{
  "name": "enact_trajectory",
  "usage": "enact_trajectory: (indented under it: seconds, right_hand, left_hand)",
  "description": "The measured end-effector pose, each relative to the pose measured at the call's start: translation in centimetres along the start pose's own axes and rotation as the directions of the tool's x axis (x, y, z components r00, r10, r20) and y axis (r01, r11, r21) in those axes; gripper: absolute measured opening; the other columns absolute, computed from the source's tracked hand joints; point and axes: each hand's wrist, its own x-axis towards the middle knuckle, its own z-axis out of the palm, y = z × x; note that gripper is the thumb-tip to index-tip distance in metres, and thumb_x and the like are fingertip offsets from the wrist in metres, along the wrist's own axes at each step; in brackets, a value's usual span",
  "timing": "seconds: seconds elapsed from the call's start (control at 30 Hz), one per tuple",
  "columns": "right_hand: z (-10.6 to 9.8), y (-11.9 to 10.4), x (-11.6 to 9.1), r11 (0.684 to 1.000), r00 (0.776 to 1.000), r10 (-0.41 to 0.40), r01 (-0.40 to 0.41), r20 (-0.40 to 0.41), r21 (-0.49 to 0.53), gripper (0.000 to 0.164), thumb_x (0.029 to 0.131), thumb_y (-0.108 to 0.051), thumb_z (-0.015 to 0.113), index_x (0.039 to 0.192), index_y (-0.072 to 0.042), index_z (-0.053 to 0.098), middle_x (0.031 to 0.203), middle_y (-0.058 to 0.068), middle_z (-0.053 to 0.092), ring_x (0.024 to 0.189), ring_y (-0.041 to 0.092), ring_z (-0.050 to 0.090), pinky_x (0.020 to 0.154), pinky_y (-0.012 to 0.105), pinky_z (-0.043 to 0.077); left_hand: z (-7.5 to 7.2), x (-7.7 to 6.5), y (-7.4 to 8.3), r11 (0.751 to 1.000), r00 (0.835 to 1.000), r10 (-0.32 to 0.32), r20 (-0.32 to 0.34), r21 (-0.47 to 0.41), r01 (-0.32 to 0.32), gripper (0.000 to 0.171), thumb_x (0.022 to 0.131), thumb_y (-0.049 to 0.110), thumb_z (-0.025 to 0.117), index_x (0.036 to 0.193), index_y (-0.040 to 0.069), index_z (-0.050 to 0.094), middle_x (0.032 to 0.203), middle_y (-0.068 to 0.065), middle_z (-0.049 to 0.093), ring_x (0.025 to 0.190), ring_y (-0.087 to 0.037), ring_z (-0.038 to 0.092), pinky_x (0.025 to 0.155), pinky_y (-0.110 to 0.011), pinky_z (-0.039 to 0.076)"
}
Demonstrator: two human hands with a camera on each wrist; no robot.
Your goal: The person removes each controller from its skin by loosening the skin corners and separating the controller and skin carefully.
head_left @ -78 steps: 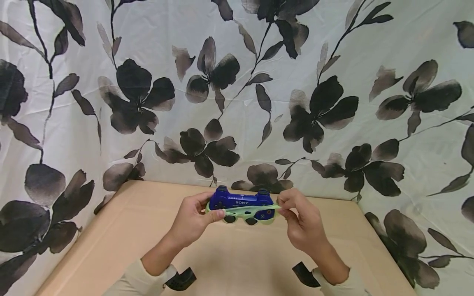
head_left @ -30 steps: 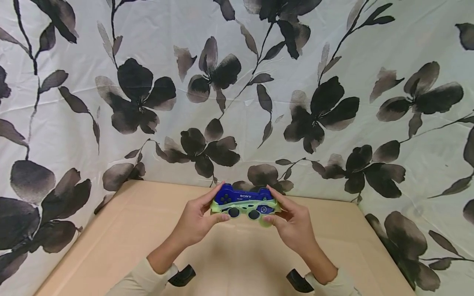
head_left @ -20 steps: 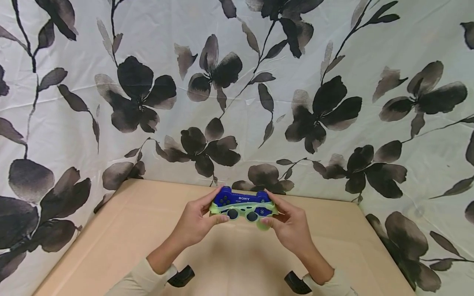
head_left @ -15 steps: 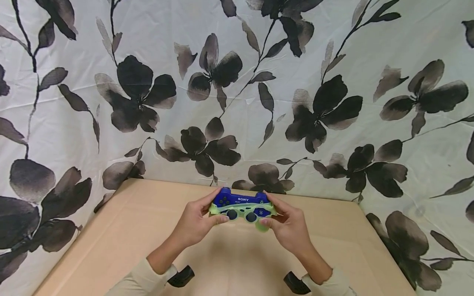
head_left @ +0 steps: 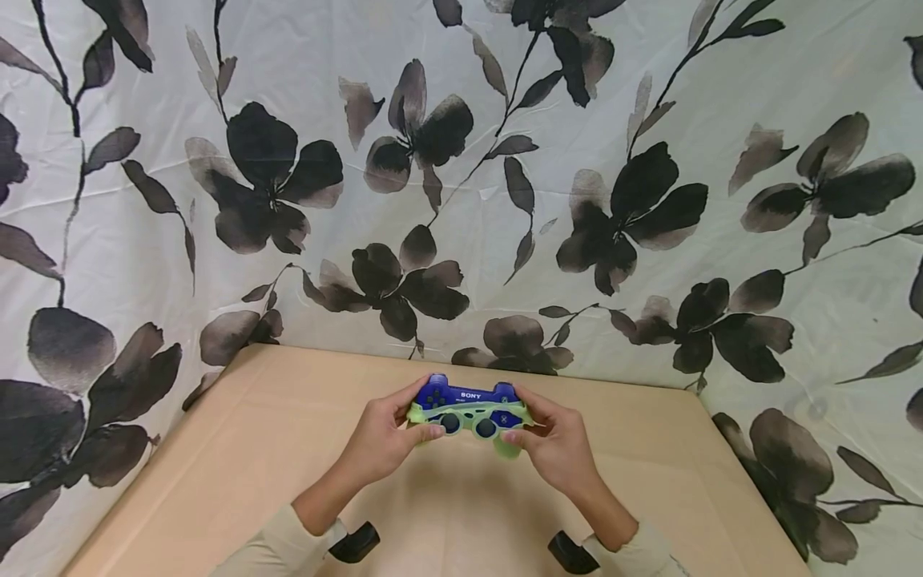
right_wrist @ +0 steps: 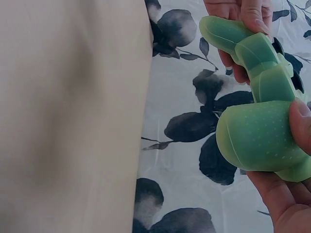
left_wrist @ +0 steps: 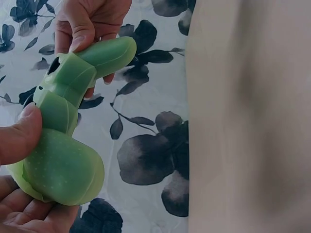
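Both hands hold a blue Sony game controller above the table, its thumbsticks facing up. A translucent green silicone cover wraps its lower part and grips, while the blue top edge and some buttons show bare. My left hand grips the left end, thumb on the front by the left stick. At the right end my right hand does the same, index finger along the top. In the left wrist view the green cover encloses the near grip; the right wrist view shows the cover over the other grip.
A light tan table lies beneath the hands. Behind and beside it hangs a white cloth printed with dark flowers. Black wrist devices sit at the cuffs of the pale sleeves.
Earlier the right hand pinched and stretched the cover's edge at the right; it now grips the controller's right end with the cover over the grips. Lately the controller has lowered slightly.
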Motion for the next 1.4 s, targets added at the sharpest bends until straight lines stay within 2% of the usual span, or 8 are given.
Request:
enact_trajectory:
  seconds: [0.3,0.57,0.8,1.1,1.4]
  right_hand:
    - [0.9,1.0,-0.1,0.986,0.987,0.159,-0.159,0.006,0.057,0.061,0.075,0.009,0.078,0.132,-0.003,0.062,0.128,0.019,0.066,0.097,0.024,0.071,0.081,0.029,0.060]
    - [1.7,2.4,-0.1,0.966,0.970,0.242,-0.244,0.028,0.091,0.062,0.075,0.010,0.077,0.133,-0.004,0.061,0.128,0.018,0.067,0.095,0.022,0.072,0.081,0.029,0.060]
    - [2.4,3.6,-0.1,0.957,0.961,0.275,-0.277,0.034,0.087,0.060,0.076,0.010,0.076,0.132,-0.004,0.062,0.127,0.015,0.068,0.097,0.022,0.070,0.082,0.027,0.059]
    - [2.9,4.7,-0.2,0.941,0.944,0.324,-0.328,0.059,0.085,0.058,0.076,0.009,0.077,0.131,-0.001,0.062,0.128,0.019,0.066,0.101,0.023,0.069,0.086,0.027,0.058]
    - [3.3,5.7,-0.6,0.933,0.935,0.341,-0.349,0.093,0.088,0.057,0.077,0.008,0.077,0.131,0.001,0.061,0.129,0.020,0.066,0.103,0.024,0.069,0.088,0.030,0.058]
  left_hand:
    - [0.3,0.0,-1.5,0.997,0.999,-0.047,-0.011,0.065,0.048,0.074,0.081,0.022,0.081,0.147,0.014,0.048,0.139,-0.011,0.060,0.115,-0.024,0.065,0.093,-0.035,0.056]
    - [0.4,-0.1,-2.4,0.989,0.993,-0.116,0.010,0.091,0.115,0.075,0.081,0.024,0.080,0.147,0.010,0.047,0.132,-0.013,0.064,0.116,-0.028,0.065,0.080,-0.024,0.059]
    - [0.5,0.0,-3.4,0.984,0.989,-0.146,0.018,0.106,0.144,0.075,0.082,0.026,0.080,0.146,0.010,0.047,0.127,-0.013,0.067,0.104,-0.021,0.066,0.071,-0.021,0.056]
    - [0.5,-0.1,-4.8,0.978,0.987,-0.151,0.061,0.153,0.140,0.075,0.084,0.027,0.079,0.146,0.002,0.045,0.128,-0.014,0.067,0.115,-0.025,0.065,0.080,-0.023,0.055]
    - [0.6,-0.4,-5.9,0.976,0.984,-0.159,0.087,0.166,0.143,0.074,0.084,0.028,0.078,0.144,0.000,0.047,0.126,-0.013,0.068,0.106,-0.018,0.065,0.079,-0.023,0.054]
